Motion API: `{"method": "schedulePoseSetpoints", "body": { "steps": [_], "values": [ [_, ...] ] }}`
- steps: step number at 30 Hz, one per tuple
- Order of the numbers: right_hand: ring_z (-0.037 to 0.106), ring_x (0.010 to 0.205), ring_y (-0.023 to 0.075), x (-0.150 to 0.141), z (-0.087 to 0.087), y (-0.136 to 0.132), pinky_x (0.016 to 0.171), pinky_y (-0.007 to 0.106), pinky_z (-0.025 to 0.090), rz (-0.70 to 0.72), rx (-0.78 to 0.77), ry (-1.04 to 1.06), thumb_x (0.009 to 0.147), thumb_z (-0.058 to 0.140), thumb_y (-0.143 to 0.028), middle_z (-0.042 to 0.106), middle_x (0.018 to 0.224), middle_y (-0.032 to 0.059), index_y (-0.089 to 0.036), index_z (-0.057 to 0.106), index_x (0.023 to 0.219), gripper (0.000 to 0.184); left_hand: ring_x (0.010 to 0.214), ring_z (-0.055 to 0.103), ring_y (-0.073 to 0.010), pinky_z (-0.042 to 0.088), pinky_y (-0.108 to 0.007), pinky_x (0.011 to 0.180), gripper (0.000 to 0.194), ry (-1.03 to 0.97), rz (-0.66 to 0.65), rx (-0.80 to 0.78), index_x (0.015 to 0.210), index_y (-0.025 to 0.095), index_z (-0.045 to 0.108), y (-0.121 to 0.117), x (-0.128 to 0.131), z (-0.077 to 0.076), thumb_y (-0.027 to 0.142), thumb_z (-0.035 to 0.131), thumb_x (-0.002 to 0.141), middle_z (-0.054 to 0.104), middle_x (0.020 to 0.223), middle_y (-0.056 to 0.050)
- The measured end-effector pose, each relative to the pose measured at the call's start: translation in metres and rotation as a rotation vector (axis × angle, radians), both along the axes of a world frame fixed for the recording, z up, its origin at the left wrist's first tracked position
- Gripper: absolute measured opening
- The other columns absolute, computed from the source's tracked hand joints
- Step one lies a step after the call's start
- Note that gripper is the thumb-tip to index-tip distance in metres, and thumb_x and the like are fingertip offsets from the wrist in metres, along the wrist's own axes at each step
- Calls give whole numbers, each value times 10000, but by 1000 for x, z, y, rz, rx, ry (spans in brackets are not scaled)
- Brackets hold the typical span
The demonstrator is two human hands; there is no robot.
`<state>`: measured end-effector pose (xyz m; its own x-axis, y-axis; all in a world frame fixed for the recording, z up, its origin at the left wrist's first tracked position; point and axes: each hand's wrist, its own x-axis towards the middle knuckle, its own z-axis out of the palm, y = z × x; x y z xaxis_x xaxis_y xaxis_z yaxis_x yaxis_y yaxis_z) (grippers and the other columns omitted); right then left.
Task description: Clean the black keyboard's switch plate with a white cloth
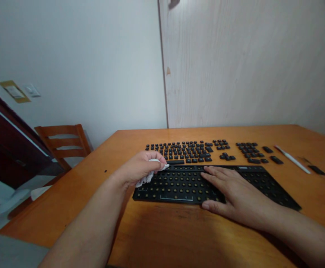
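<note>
A black keyboard (176, 184) with its keycaps off lies on the wooden table, showing rows of round key posts. My left hand (141, 165) is closed on a crumpled white tissue (145, 179), whose tip touches the keyboard's upper left edge. Flat on the right-middle part of the keyboard rests my right hand (226, 186), fingers stretched out and holding nothing. Behind the keyboard the loose black keycaps (189, 150) stand in rows, and the long space bar (176, 162) lies nearest to my left hand.
More keycaps (248, 149) sit at the right. Beyond them lie a slim white tool (293, 160) and a small black item (316, 170) I cannot name. A wooden chair (64, 141) stands left of the table (90, 186). The wall (109, 74) rises behind.
</note>
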<state>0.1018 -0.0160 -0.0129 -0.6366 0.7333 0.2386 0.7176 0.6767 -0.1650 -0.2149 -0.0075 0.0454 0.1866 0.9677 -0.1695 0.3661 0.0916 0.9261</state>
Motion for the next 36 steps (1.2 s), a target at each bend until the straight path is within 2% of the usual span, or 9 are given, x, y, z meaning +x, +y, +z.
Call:
{"method": "schedulePoseSetpoints", "body": {
  "steps": [7,12,16,22,25,29,32,34,36],
  "values": [
    [424,1359,380,-2,2,1,1084,573,378,36,25,43,821,585,-689,462,1494,183,-176,554,1407,780,528,476,-70,302,-174,488,249,-128,14,13,870,193,581,-3,16,0,301,731,702,561,645,47],
    [517,1285,293,-9,11,-2,1076,500,417,67,55,303,923,562,-500,578,1386,157,-185,569,1365,543,555,479,-66,319,-172,506,269,-153,-25,81,887,191,565,-9,30,5,310,744,726,556,665,47],
    [627,1111,234,-15,15,-8,954,412,510,67,-53,519,952,546,-406,674,1228,115,-213,578,1334,429,550,461,-70,320,-176,503,283,-102,-98,108,897,201,567,-15,47,11,346,744,732,534,661,57],
    [664,973,205,-24,24,-17,875,352,514,170,-248,676,954,547,-378,716,1110,70,-223,588,1323,402,545,438,-76,328,-184,501,287,-18,-219,131,906,198,564,-23,75,15,390,715,754,518,675,49],
    [656,976,191,-24,30,-18,874,327,490,221,-289,710,988,484,-348,719,1082,45,-239,648,1208,296,542,419,-73,317,-179,496,267,-11,-237,141,914,203,564,-24,85,15,384,698,771,509,668,54],
    [621,775,159,-19,31,-15,726,281,460,131,-257,694,994,459,-349,687,834,19,-208,670,907,268,526,407,-71,300,-177,479,295,-3,-205,120,929,207,562,-25,93,13,419,694,771,499,658,60],
    [563,692,142,-16,31,-12,652,263,412,76,-265,710,992,459,-373,617,730,1,-193,614,802,303,502,389,-72,285,-181,455,305,13,-205,132,960,214,568,-24,97,9,468,646,812,491,642,64],
    [527,664,137,-15,31,-10,623,260,385,48,-286,734,993,448,-394,571,688,-10,-192,578,756,337,504,399,-79,300,-188,463,298,54,-224,182,970,216,589,-24,98,7,493,586,860,495,632,59],
    [491,646,134,-14,31,-7,609,263,362,33,-315,760,988,443,-415,526,661,-19,-194,547,718,363,595,487,-101,382,-209,548,281,120,-254,313,967,212,629,-23,100,5,471,546,898,566,703,26]
  ]
}}
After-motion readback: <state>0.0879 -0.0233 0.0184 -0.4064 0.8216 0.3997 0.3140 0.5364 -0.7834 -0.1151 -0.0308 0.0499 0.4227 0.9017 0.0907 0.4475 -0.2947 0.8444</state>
